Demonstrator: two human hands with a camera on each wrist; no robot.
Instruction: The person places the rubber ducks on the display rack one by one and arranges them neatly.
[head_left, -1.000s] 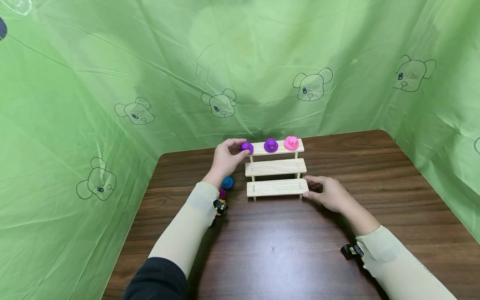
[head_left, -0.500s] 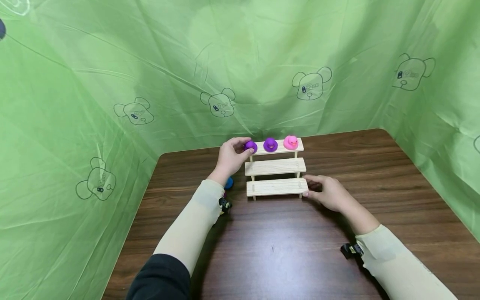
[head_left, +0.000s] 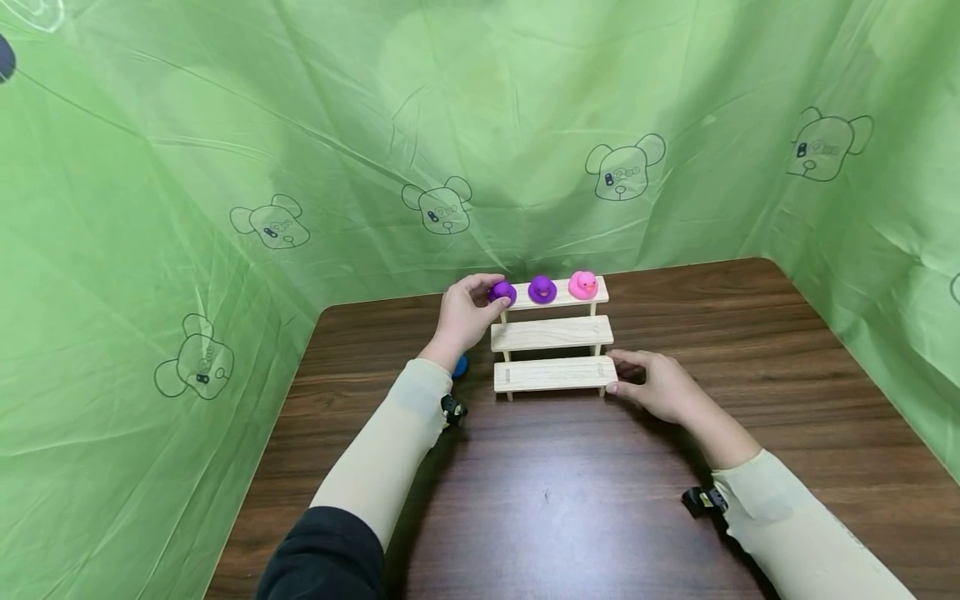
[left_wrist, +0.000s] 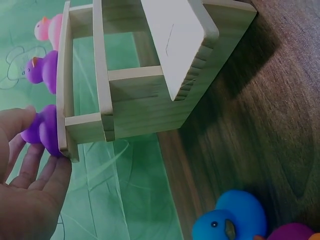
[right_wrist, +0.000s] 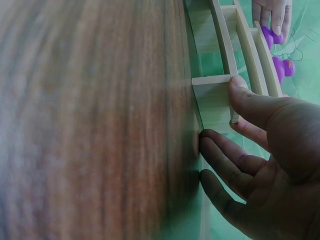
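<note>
Head view, left hand (head_left: 463, 315) pinching purple duck (head_left: 504, 291)

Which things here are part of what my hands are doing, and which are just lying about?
Part of the job:
wooden stand, held by right hand
purple duck, held by left hand
second purple duck
pink duck

Just lying about:
blue duck, magenta toy (both possibly meant for the job)
green sheet
</note>
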